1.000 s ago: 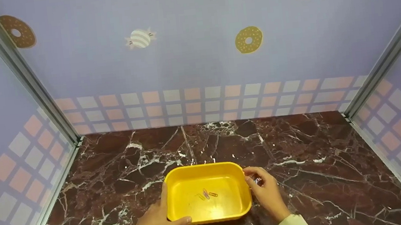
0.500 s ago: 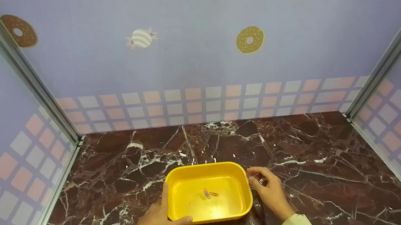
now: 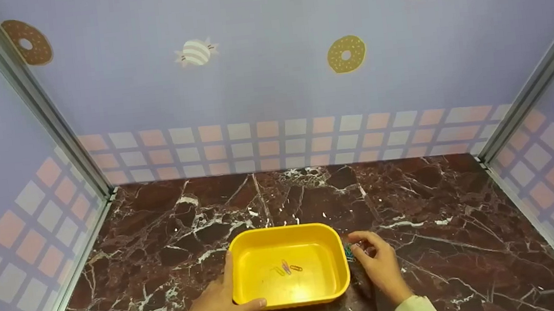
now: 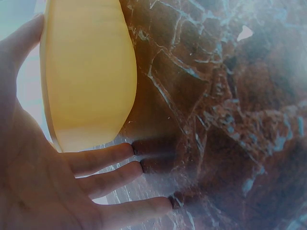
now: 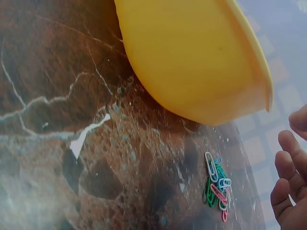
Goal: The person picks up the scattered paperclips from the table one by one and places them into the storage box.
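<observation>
A yellow plastic tray [image 3: 292, 298] sits on the marble tabletop, with a few paper clips [image 3: 287, 268] lying on its floor. My left hand [image 3: 218, 306] spans the near left corner of the tray, thumb on the front rim. In the left wrist view several of its fingers [image 4: 105, 182] reach out straight beside the yellow wall. Just right of the tray, my right hand [image 3: 378, 263] hovers with loosely bent fingers over a small heap of coloured paper clips [image 5: 218, 189]. The right wrist view shows those fingers [image 5: 284, 158] apart from the heap; I see nothing held.
A dark red marble tabletop [image 3: 162, 239] with white veins surrounds the tray. Purple walls [image 3: 268, 74] with pink and white squares enclose it at the back and both sides. Metal posts [image 3: 46, 113] stand at the back corners.
My right hand has moved slightly right, away from the tray's right rim, uncovering part of the paper clip heap. The left hand and the tray stay about where they were.
</observation>
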`<state>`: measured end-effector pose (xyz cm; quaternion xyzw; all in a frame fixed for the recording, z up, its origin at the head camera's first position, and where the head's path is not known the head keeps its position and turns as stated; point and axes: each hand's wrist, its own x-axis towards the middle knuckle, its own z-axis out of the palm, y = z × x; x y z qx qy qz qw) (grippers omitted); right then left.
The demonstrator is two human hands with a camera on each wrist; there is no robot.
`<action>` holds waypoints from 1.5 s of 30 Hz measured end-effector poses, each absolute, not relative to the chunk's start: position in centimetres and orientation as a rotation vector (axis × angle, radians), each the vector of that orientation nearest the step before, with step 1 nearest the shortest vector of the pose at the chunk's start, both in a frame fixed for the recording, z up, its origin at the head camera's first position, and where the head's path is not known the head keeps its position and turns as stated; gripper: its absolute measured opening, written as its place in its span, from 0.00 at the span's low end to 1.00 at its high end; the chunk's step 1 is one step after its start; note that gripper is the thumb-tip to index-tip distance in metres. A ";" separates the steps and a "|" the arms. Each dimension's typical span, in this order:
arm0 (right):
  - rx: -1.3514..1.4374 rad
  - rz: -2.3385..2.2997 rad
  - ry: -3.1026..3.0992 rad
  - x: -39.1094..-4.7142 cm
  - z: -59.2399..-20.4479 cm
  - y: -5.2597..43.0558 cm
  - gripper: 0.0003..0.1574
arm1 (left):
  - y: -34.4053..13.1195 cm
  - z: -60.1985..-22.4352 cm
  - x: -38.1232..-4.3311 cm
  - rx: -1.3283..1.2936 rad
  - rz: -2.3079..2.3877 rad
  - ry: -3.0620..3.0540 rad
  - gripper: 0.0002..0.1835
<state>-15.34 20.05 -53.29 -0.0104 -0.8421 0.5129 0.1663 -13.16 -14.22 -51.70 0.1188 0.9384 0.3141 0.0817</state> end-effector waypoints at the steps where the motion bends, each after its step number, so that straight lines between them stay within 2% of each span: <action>1: -0.029 1.454 -2.395 -15.5 -53.7 20.3 0.13 | -14.2 -51.7 -13.2 0.354 0.939 2.804 0.70; 27: -0.114 1.435 -2.441 -16.1 -56.4 21.9 0.12 | -14.1 -51.8 -13.1 0.282 0.921 2.777 0.70; 45: -0.063 1.386 -2.470 -15.5 -57.7 22.7 0.16 | -14.2 -51.8 -13.2 0.362 0.947 2.797 0.71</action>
